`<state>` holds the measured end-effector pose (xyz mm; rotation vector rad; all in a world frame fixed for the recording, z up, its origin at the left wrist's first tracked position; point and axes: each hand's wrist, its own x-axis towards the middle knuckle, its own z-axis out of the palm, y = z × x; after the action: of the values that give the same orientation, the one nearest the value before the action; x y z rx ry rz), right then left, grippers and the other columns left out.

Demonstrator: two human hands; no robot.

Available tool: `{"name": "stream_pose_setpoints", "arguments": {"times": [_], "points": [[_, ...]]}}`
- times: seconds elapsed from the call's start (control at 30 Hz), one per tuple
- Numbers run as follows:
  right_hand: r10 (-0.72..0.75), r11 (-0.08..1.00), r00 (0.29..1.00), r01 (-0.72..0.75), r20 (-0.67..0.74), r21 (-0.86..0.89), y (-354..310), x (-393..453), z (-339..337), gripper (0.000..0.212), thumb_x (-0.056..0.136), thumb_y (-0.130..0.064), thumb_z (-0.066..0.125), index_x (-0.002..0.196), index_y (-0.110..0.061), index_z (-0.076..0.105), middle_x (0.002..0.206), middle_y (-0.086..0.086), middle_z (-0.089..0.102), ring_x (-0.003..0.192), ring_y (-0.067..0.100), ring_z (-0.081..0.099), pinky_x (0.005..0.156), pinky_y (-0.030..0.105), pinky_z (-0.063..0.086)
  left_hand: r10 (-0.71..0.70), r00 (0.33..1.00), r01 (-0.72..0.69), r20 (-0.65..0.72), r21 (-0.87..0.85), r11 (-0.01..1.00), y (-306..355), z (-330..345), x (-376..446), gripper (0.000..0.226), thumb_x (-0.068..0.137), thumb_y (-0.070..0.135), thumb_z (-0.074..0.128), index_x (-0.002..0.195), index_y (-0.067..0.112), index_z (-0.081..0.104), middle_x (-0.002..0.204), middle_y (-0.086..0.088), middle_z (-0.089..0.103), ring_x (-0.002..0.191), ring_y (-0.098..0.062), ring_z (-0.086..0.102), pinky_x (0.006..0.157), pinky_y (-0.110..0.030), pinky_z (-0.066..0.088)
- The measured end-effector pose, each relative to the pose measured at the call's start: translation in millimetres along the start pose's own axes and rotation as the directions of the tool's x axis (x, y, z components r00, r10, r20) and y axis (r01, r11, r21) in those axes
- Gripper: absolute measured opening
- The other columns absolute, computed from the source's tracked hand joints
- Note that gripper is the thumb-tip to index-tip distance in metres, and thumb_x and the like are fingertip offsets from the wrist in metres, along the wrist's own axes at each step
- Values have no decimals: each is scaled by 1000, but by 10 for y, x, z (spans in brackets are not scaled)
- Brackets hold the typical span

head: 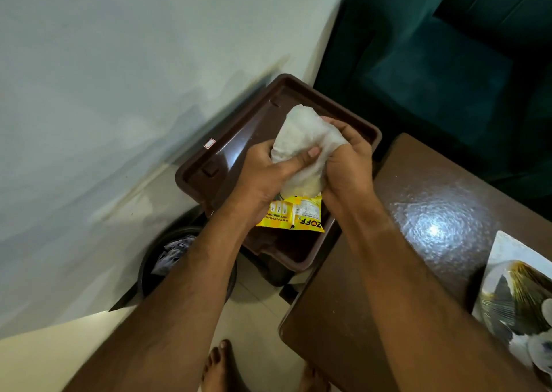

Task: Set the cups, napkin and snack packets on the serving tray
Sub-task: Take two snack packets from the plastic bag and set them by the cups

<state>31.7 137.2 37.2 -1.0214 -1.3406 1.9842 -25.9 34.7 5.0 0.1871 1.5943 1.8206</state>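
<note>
Both my hands hold a crumpled white napkin (301,140) above a brown plastic serving tray (227,149). My left hand (268,173) grips its lower left side, the thumb pressed across the front. My right hand (346,158) grips its right side with curled fingers. A yellow snack packet (292,215) lies in the tray just below my hands, its top edge hidden by them. No cups are in view.
The tray sits on something dark beside a brown table (418,212). A picture plate (519,302) lies at the table's right edge. A dark bin (167,260) with crumpled paper stands on the floor by the wall. A green sofa (448,63) is behind. My bare feet show below.
</note>
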Motion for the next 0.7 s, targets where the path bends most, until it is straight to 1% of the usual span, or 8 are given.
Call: {"name": "stream_pose_setpoints", "arguments": {"times": [0.1, 0.17, 0.27, 0.33, 0.4, 0.47, 0.6, 0.7], "points": [[-119, 939, 992, 122, 28, -323, -68, 47, -81, 37, 80, 14, 63, 106, -10, 73, 112, 16, 73, 110, 31, 70, 91, 48, 62, 0, 995, -1, -104, -10, 1000, -25, -34, -16, 30, 75, 23, 92, 97, 7, 79, 94, -10, 82, 89, -29, 80, 80, -45, 65], [-18, 963, 990, 56, 143, -265, -130, 39, -181, 48, 78, 12, 64, 120, -10, 69, 123, 18, 68, 117, 33, 67, 91, 47, 62, 18, 986, -17, -167, 6, 1000, -3, -129, 1, 25, 78, 19, 90, 98, 9, 79, 93, -6, 83, 86, -24, 81, 73, -39, 66], [143, 990, 939, -142, 312, -24, -185, -15, -281, 61, 79, 5, 60, 137, -15, 58, 135, 18, 61, 115, 32, 68, 85, 45, 62, -10, 986, 18, -167, 44, 999, 43, -288, 12, 33, 76, 21, 90, 104, 8, 78, 96, -6, 83, 86, -23, 81, 71, -38, 64], [174, 984, 921, -147, 350, -103, -131, -68, -203, 57, 86, -6, 69, 140, -15, 55, 131, 13, 66, 112, 28, 71, 88, 47, 63, -24, 998, 32, -65, 127, 991, 59, -336, -37, 32, 77, 22, 90, 103, 9, 78, 95, -5, 83, 85, -21, 80, 68, -34, 63], [144, 955, 934, -44, 326, -294, -33, -101, -78, 51, 90, -11, 75, 139, -11, 59, 130, 10, 69, 117, 26, 70, 97, 50, 60, -37, 999, 34, 15, 195, 980, 59, -370, -108, 30, 79, 21, 89, 103, 8, 77, 95, -6, 82, 87, -21, 80, 71, -34, 64], [109, 925, 951, 9, 288, -379, 38, -96, -1, 44, 88, -11, 79, 129, -7, 66, 122, 12, 73, 113, 27, 72, 97, 50, 60, -77, 996, 68, 49, 154, 986, 68, -439, -156, 33, 81, 16, 86, 109, 3, 75, 102, -11, 81, 95, -27, 79, 82, -40, 65], [48, 914, 992, 5, 121, -405, 173, -128, 194, 38, 77, -16, 89, 110, -11, 73, 104, 8, 77, 95, 23, 76, 77, 41, 64, -149, 983, 157, 109, -72, 985, 79, -772, -282, 52, 78, 14, 82, 128, 6, 67, 120, -13, 77, 107, -33, 76, 85, -45, 63], [-42, 913, 998, 53, 37, -404, 333, -259, 429, 37, 70, -25, 91, 98, -20, 67, 98, 11, 76, 87, 26, 77, 69, 41, 64, -105, 994, 102, 2, -238, 966, -13, -1004, -406, 58, 77, 9, 82, 132, 11, 63, 117, -7, 77, 103, -28, 77, 77, -39, 65]]}}
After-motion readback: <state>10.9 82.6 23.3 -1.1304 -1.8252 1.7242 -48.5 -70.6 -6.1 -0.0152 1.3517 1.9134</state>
